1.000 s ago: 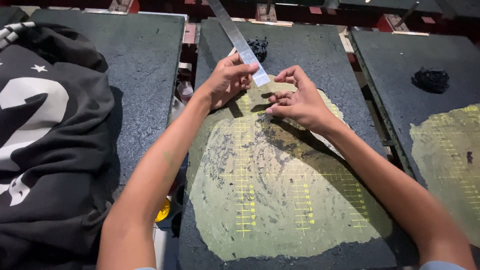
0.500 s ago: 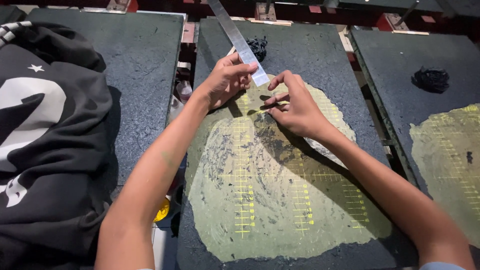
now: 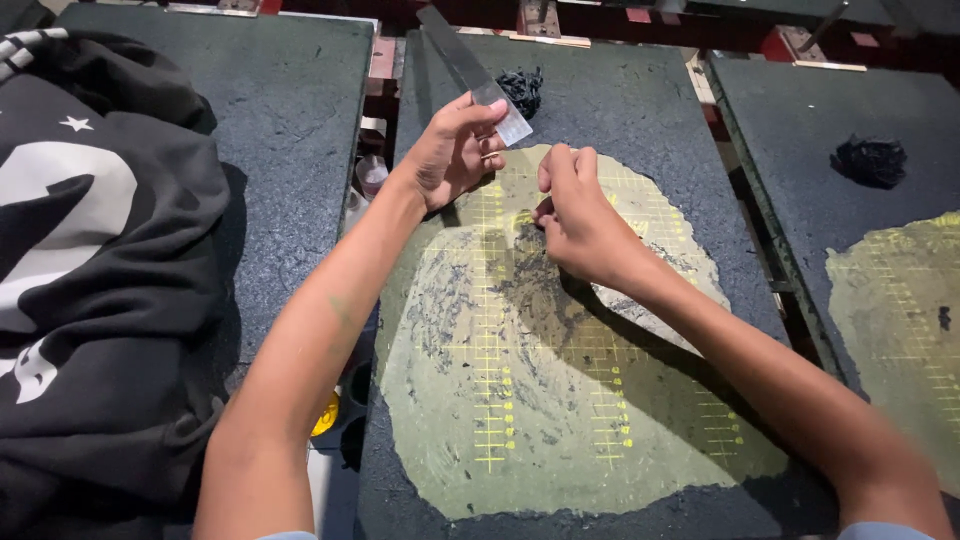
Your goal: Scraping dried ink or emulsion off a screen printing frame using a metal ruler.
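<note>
My left hand (image 3: 452, 150) grips a long flat metal blade (image 3: 472, 72) near its lower end and holds it slanted up to the far left above a dark flat board (image 3: 620, 90). My right hand (image 3: 577, 215) is just right of it, fingers pinched together and pressed low against the board's pale yellow-green patch (image 3: 520, 400), which bears a yellow grid and dark smears. Whether the pinched fingers hold anything is hidden. A small black clump (image 3: 522, 88) lies on the board beyond both hands.
A black garment with white print (image 3: 90, 260) covers the dark board on the left (image 3: 290, 130). Another dark board at the right (image 3: 830, 110) carries a black clump (image 3: 870, 160) and a pale gridded patch (image 3: 900, 310). A yellow object (image 3: 325, 413) sits in the gap between boards.
My right hand has slid down and left, its fingers closing into a pinch on the patch. My left hand has lifted slightly with the blade.
</note>
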